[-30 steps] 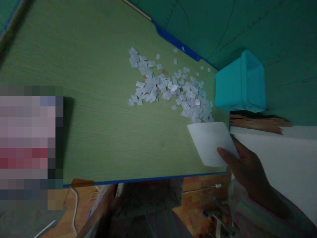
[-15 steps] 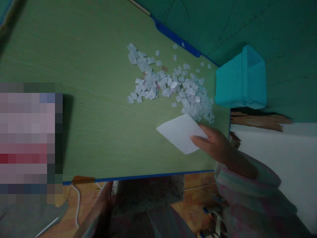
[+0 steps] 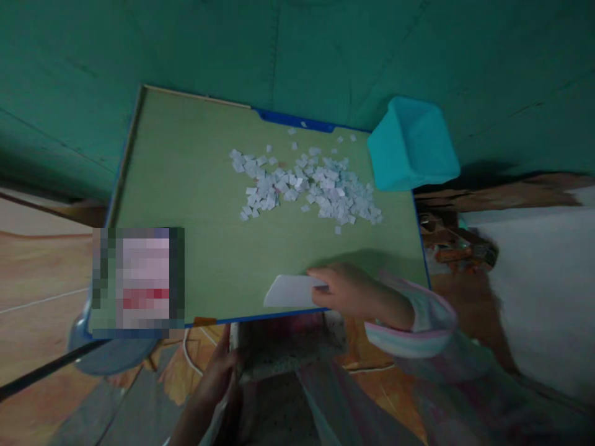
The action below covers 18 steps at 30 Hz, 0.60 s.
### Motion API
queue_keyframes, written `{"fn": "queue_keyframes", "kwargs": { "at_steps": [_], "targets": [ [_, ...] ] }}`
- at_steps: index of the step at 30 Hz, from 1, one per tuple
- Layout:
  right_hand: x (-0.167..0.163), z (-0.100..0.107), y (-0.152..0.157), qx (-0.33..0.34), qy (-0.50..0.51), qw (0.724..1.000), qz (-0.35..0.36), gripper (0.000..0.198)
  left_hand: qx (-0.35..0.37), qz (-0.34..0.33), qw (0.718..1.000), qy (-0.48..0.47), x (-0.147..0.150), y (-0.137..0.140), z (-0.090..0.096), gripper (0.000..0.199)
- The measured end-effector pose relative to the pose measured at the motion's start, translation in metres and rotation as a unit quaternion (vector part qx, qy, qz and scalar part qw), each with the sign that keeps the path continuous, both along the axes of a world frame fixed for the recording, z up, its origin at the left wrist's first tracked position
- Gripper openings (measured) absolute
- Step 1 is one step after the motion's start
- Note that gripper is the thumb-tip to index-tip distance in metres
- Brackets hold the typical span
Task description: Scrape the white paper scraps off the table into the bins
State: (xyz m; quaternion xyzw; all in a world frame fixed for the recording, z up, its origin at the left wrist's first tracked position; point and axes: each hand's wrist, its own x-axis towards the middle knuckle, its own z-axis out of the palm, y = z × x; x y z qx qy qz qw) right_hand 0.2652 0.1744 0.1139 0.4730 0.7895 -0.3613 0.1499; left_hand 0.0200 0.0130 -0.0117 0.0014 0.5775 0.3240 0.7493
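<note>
My right hand [image 3: 341,288] is closed on a flat white card [image 3: 294,291], with the thumb and fingers pinching its right end. The card is low over the green tabletop, close to the blue front edge. Whether it touches the surface I cannot tell. Beyond it lies a spread of small white paper squares [image 3: 334,186], apart from the card. Below the table's front edge, my left hand [image 3: 225,365] grips the left side of a grey speckled open bin [image 3: 290,367]. The bin's inside is dark and partly hidden under the edge.
A turquoise plastic basket [image 3: 395,155] stands at the table's back right corner, tilted in view. A pixelated rectangular object [image 3: 146,279] lies at the left front of the green table [image 3: 195,229]. A green wall [image 3: 209,49] rises behind. White cables cross the floor.
My right hand has brought the white card toward the table's front edge, away from the paper squares. The view has turned and now takes in more of the table. My left hand remains at the bin.
</note>
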Motion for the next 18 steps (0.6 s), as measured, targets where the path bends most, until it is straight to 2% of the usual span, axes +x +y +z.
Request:
{"fn": "queue_keyframes", "kwargs": {
  "at_steps": [4,10,14,18],
  "targets": [
    [-0.009,0.0,-0.004,0.029,0.004,0.999,0.026,0.018,0.031,-0.004,0.999,-0.013,0.001,0.003,0.0,0.073],
    [-0.006,-0.002,-0.02,0.062,0.038,0.997,-0.009,0.014,0.035,-0.043,0.998,-0.02,0.007,0.01,0.012,0.059],
    [0.0,-0.001,-0.021,0.035,0.044,0.997,-0.049,0.016,0.057,-0.007,0.998,-0.033,0.009,0.012,0.009,0.065],
    [-0.004,0.0,-0.008,0.049,0.045,0.997,-0.048,0.017,0.078,-0.001,0.996,-0.046,0.008,0.01,0.007,0.068]
  ]
}}
